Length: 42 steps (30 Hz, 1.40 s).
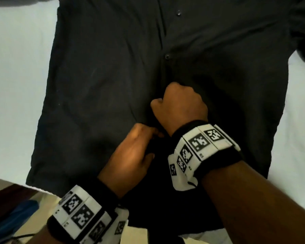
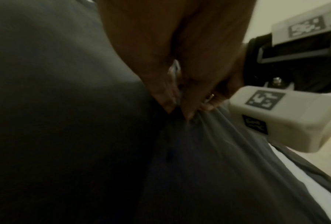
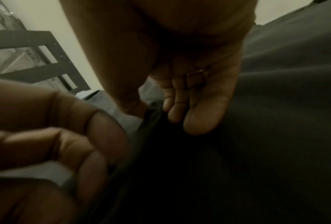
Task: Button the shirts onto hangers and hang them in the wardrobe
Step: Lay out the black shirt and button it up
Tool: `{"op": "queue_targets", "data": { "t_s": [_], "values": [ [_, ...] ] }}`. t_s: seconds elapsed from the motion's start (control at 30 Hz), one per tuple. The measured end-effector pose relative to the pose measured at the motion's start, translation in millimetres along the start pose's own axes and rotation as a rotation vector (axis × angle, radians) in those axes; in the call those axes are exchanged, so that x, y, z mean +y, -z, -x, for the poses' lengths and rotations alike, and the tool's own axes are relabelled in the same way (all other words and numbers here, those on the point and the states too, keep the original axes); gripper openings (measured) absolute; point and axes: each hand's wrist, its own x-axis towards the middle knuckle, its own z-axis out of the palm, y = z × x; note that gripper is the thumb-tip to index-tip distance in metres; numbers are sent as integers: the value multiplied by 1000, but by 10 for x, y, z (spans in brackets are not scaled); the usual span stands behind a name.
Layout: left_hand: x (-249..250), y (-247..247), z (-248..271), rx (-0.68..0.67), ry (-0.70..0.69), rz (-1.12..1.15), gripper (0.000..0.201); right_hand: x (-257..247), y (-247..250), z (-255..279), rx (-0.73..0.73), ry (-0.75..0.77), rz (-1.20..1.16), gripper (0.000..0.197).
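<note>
A dark grey shirt lies flat, front up, on a white sheet, with its placket running down the middle. Two fastened buttons show on the placket above my hands. My right hand is curled into a fist that grips the placket fabric lower down. Just below it my left hand pinches the same edge of cloth. In the left wrist view its fingertips press into gathered fabric. The right wrist view shows my right fingers curled over dark cloth. No hanger shows.
The white sheet spreads out on both sides of the shirt. A blue object and a brown surface sit at the lower left, off the bed. A dark metal frame stands against the wall.
</note>
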Motion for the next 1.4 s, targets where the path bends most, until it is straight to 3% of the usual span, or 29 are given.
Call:
{"op": "queue_targets", "data": {
  "t_s": [0.07,0.13,0.2,0.3,0.37,0.6,0.7,0.8,1.03,1.23,1.4],
  "values": [
    [21,-6,60,-120,-80,-17,64,38,32,-7,-10,10,-25,17],
    [39,23,90,-117,-31,31,54,132,30,-50,-16,-7,-94,24],
    [37,89,41,82,48,87,40,260,1,-107,-7,-35,-181,22],
    [58,232,-249,407,20,-16,21,383,-72,-130,47,-54,-295,19],
    [89,279,-511,462,-5,-119,22,408,-107,-130,111,-69,-377,23],
    [166,252,-1020,253,61,-338,26,374,-132,-37,145,-66,-457,17],
    [167,262,-1044,202,65,-370,19,331,-169,7,213,-51,-444,10],
    [95,347,-1020,214,107,-183,7,270,-220,22,224,-61,-516,13],
    [50,481,-903,161,208,394,13,170,-281,70,248,-20,-639,14],
    [-42,467,-902,140,190,553,23,142,-312,65,260,-38,-648,21],
    [-87,477,-922,121,168,545,27,146,-348,56,279,-56,-664,23]
  ]
}}
